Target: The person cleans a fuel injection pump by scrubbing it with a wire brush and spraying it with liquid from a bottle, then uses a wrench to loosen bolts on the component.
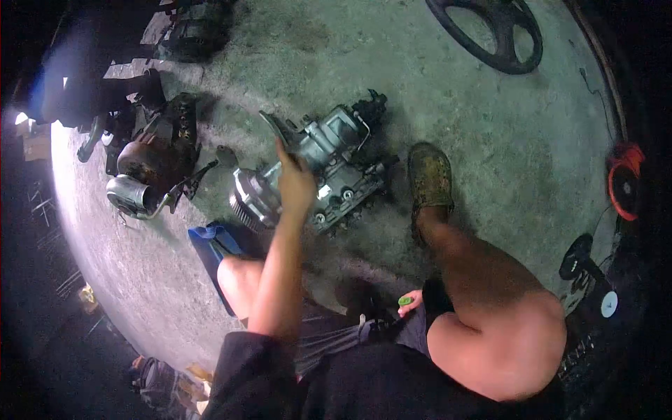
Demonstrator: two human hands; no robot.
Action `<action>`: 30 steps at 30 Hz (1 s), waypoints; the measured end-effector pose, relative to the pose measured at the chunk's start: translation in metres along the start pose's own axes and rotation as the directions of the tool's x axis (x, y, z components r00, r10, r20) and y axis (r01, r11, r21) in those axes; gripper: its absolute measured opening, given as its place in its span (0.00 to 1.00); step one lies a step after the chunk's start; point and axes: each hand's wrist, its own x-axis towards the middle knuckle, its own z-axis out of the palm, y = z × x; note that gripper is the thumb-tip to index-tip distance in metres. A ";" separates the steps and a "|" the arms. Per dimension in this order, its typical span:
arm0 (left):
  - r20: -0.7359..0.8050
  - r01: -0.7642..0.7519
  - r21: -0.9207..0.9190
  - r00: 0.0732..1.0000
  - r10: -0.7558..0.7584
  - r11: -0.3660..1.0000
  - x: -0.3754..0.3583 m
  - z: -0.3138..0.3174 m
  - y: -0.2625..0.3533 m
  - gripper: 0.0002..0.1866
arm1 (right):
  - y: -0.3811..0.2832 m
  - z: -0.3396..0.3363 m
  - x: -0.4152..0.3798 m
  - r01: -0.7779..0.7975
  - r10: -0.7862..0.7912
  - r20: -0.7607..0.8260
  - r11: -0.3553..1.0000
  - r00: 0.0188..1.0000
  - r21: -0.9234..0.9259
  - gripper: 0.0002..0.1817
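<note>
A grey metal injection pump (334, 133) with a toothed gear at its left end lies on the concrete floor in front of me. My left hand (297, 187) is over its middle, index finger stretched out along the housing and the other fingers partly hidden and a little blurred. Low between my legs, my right hand (414, 302) is closed around a green handle (405, 302); the rest of that tool is hidden.
To the left sit a rusty turbo-like part (143, 164) and dark machinery. A steering wheel (493, 35) lies at the top right. My shod foot (430, 175) stands right of the pump. An orange round object (625, 183) is by the right edge.
</note>
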 end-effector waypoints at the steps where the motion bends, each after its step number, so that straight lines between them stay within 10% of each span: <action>1: -0.012 -0.021 -0.047 1.000 0.020 0.999 -0.016 -0.002 0.000 0.41 | 0.004 0.001 -0.002 -0.016 0.016 0.006 1.000 1.000 0.009 0.33; 17: 0.099 0.099 0.249 0.987 -0.127 0.963 -0.043 -0.022 0.023 0.44 | 0.015 0.005 -0.006 -0.065 0.063 0.042 0.997 0.997 0.045 0.30; 21: -0.121 0.005 0.106 0.993 0.007 0.994 -0.012 0.019 0.027 0.44 | 0.014 0.007 -0.005 -0.057 0.055 0.040 0.997 0.998 0.053 0.29; 30: 0.079 0.118 0.168 0.988 -0.133 0.979 -0.056 -0.028 0.020 0.46 | 0.014 0.010 -0.004 -0.032 0.030 0.054 0.998 0.998 0.054 0.28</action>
